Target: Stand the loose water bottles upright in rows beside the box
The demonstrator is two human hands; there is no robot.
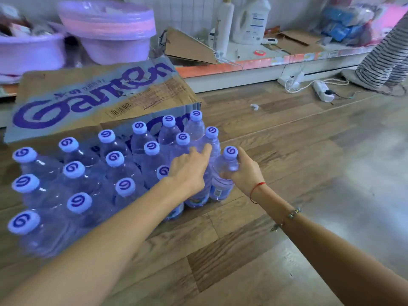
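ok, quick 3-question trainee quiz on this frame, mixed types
1. True or false: the right hand grips a water bottle standing on the floor.
2. The left hand is: A) flat on the cardboard box B) among the standing bottles, fingers extended C) out of view.
3. What colour is the thread on the right wrist?

Key: 1 true; 2 B; 3 red.
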